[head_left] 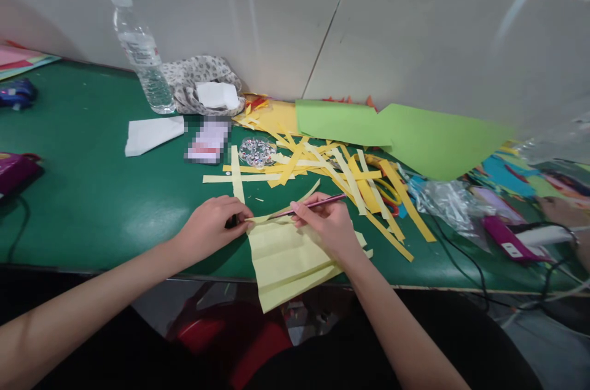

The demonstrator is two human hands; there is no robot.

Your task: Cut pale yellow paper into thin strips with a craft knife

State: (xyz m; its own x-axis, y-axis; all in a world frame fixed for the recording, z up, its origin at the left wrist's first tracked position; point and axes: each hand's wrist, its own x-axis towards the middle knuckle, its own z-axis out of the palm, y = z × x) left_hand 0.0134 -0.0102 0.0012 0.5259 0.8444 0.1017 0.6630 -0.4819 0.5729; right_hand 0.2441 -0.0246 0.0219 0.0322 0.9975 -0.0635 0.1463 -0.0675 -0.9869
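Observation:
A pale yellow folded paper sheet (pixel 283 258) lies at the near edge of the green table (pixel 92 193) and hangs over it. My left hand (pixel 212 227) pinches the sheet's top left corner, fingers closed on it. My right hand (pixel 329 224) grips a thin pink pencil (pixel 313 206), whose tip rests on the paper's top edge. Just beyond my hands lies a heap of yellow paper strips (pixel 332 172).
A water bottle (pixel 142 58), a patterned cloth (pixel 198 80), white paper (pixel 152 134) and a dish of beads (pixel 257 151) stand farther back. Green paper sheets (pixel 415 132) lean at the wall. Plastic wrap, cables, a glue gun (pixel 507 239) and another person's hand (pixel 560 212) crowd the right.

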